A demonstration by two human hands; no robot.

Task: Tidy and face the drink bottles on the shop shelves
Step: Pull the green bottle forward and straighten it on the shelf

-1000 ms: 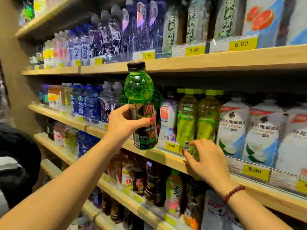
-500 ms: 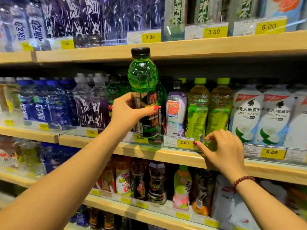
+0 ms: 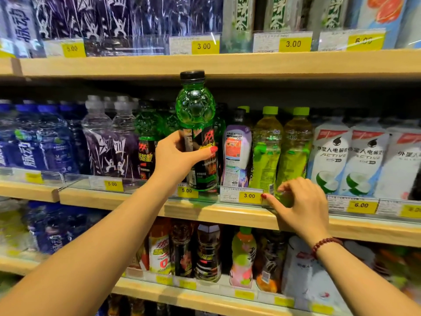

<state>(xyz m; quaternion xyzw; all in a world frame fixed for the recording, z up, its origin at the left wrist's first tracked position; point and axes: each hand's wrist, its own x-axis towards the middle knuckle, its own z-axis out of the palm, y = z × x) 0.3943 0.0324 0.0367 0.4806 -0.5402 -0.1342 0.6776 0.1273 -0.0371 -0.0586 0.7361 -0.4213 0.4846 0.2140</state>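
Green bottle (image 3: 197,124) sat at the front of the middle shelf (image 3: 136,201), upright, above the 5.00 tag (image 3: 186,190); could not tell whether its base rested on the board or hung just clear; your left hand (image 3: 176,156) gripped it round the label, thumb across the front; your right hand (image 3: 298,201) lay at the price rail before the yellow-green tea bottles (image 3: 266,151), fingers curled, forefinger out toward the 3.00 tag (image 3: 249,196); whether it pinched anything, could not tell. Risks, as judged: cap looked close under the upper shelf (image 3: 227,65), so a lift might strike it; a swing to the right could topple the purple-white bottle (image 3: 237,153) just beside it; the label was turned part sideways, barcode strip showing, so you might have left it poorly faced; your right fingers could unseat the tag. Writing legible: "ACTIVE" and 外星人 on the white bottles (image 3: 330,156); 脉动 on the blue bottles (image 3: 29,151); 6.00 tag (image 3: 361,205).
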